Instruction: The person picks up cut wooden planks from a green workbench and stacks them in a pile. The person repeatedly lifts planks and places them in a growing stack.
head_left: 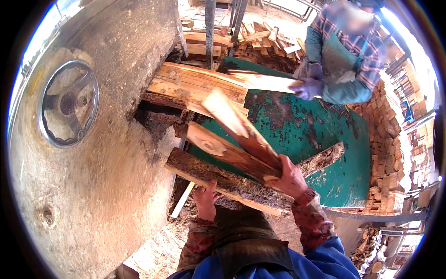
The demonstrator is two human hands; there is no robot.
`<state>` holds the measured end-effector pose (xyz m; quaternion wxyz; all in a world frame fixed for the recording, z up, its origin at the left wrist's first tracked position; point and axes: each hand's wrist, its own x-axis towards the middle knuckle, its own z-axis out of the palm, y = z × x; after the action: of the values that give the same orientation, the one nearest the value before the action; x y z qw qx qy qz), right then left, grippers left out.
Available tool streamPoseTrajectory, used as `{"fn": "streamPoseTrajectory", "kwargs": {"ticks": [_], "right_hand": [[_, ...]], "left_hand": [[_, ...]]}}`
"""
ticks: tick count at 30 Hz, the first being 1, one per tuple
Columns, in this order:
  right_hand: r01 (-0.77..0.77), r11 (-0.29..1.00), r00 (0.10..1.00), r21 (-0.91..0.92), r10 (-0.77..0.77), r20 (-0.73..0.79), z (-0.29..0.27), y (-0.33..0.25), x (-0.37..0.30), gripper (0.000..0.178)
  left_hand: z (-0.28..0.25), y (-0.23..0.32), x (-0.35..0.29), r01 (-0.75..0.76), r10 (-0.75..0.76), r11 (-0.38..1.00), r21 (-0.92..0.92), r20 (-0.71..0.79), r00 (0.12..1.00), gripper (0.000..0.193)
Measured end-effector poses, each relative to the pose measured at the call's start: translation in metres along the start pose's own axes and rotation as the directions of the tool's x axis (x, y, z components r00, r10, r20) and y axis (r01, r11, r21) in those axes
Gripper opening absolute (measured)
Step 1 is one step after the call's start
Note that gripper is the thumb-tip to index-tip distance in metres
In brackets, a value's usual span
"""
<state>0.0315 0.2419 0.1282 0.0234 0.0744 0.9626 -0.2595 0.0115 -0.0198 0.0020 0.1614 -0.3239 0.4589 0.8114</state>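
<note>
My right hand [290,179] is closed round the near ends of two rough boards. The upper board [241,132] points away to the far left, its pale face in the light; the lower board [220,146] has a knot near its far end. Below them lies a long bark-covered slab [218,176] with a pale sawn edge. My left hand [205,200] grips that near edge, its fingers partly hidden. Another bark strip [323,158] pokes out right of my right hand. Both forearms wear stained patterned sleeves.
A green worn table [344,174] spans the middle. Sawn boards [195,86] lie beside a big upright plate [125,186] with a handwheel [69,103]. Across the table, a co-worker [344,65] in gloves holds a pale board [267,83]. Wood stacks [383,144] stand right, a loose heap [267,42] behind.
</note>
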Motion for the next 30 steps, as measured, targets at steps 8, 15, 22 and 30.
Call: {"fn": "streamPoseTrajectory", "kwargs": {"ticks": [8, 15, 22, 30], "right_hand": [[0.332, 0.936, 0.941, -0.118, -0.319, 0.114, 0.065, -0.022, 0.014, 0.068], [0.341, 0.931, 0.940, -0.127, -0.337, 0.054, 0.073, -0.028, -0.003, 0.065], [0.361, 0.932, 0.932, -0.034, -0.359, 0.055, 0.063, -0.025, 0.003, 0.060], [0.364, 0.917, 0.918, 0.165, -0.383, 0.104, 0.042, -0.046, 0.063, 0.045]], "left_hand": [[-0.001, 0.008, 0.003, -0.083, 0.081, 0.996, -0.042, -0.050, 0.995, 0.035], [-0.006, 0.006, 0.003, -0.088, 0.088, 0.994, -0.062, -0.004, 0.996, 0.035], [-0.006, 0.005, 0.010, -0.100, 0.097, 0.993, 0.057, 0.061, 0.993, 0.034], [-0.006, 0.007, 0.008, -0.108, 0.107, 0.988, 0.115, 0.012, 0.994, 0.039]]}}
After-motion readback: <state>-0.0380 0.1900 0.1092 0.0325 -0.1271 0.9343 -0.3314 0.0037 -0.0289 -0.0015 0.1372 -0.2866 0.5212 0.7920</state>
